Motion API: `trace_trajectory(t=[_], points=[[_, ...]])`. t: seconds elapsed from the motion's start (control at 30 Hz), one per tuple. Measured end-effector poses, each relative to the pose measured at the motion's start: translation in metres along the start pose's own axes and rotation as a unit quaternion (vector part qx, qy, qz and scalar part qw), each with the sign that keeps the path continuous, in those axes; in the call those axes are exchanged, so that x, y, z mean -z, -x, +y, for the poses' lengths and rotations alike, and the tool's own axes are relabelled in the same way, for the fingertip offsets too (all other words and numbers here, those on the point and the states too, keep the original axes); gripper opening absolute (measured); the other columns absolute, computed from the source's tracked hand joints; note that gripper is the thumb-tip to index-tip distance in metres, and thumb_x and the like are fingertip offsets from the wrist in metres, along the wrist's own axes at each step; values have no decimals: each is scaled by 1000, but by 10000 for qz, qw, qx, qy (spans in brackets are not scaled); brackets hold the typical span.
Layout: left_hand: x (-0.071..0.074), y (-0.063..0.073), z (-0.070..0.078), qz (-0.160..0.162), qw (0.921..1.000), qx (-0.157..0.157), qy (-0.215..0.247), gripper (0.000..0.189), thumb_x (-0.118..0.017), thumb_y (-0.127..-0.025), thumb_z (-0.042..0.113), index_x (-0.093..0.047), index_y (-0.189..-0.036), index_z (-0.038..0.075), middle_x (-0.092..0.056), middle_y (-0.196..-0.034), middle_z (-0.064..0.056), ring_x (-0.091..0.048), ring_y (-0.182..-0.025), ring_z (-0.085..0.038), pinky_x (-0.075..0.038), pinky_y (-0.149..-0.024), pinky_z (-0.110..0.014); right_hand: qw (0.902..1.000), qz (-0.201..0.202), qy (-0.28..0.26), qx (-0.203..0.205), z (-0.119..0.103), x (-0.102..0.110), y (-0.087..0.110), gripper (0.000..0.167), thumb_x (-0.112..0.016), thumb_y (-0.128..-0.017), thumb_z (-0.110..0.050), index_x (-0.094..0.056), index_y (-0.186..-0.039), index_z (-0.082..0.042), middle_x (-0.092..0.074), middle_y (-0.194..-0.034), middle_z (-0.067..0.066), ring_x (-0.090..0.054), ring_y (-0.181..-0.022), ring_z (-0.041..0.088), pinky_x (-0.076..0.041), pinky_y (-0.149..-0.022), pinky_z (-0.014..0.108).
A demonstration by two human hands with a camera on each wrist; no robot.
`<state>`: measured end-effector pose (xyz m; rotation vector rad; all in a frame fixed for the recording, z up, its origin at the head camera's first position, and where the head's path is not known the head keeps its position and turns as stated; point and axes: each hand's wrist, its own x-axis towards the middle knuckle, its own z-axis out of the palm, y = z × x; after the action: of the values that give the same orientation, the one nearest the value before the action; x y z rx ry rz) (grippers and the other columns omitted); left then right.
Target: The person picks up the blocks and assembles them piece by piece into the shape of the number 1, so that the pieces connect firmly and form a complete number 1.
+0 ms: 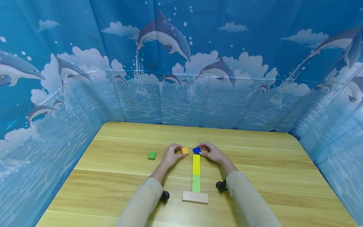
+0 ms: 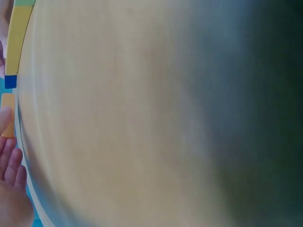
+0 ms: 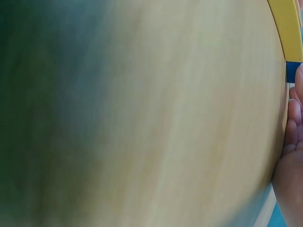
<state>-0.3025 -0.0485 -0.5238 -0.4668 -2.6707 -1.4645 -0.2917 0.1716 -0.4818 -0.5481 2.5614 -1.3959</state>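
Observation:
Between thumb and fingers my left hand (image 1: 171, 155) pinches an orange block (image 1: 185, 150), left of the far end of a row of blocks. My right hand (image 1: 213, 152) pinches a blue block (image 1: 196, 150) right at the far end of the yellow block (image 1: 196, 164). Below the yellow one, a light green block (image 1: 196, 183) continues the row toward me. A pale wooden plank (image 1: 195, 197) lies crosswise at the row's near end. In the left wrist view the orange block (image 2: 8, 115) shows under the thumb, close to the blue block (image 2: 10, 81).
A darker green block (image 1: 152, 155) lies on the wooden table (image 1: 113, 189), left of my left hand. Black wrist devices (image 1: 165, 197) hang by both sleeves. A blue dolphin-print curtain (image 1: 181, 104) stands behind the table and along its sides.

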Motion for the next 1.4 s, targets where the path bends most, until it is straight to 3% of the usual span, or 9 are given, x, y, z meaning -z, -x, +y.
trace_trajectory(t=[0.53,1.4], points=[[-12,-9,9,-285,9994,78,-190,31,-73,-78,16,-63,-105,3,-61,-100,-8,-54,-90,-20,-47,-82,-32,10000,15,-39,-55,2,0,0,33,-57,-88,-2,-49,-117,11,-52,-111,25,-47,-98,34,-37,-89,45],[-14,-11,15,-464,9979,165,-430,34,-76,-74,18,-65,-103,4,-60,-94,-5,-52,-89,-19,-46,-81,-31,10000,29,3,-48,2,1,-1,31,-57,-88,-1,-50,-116,11,-52,-107,24,-47,-96,33,-37,-89,46]])
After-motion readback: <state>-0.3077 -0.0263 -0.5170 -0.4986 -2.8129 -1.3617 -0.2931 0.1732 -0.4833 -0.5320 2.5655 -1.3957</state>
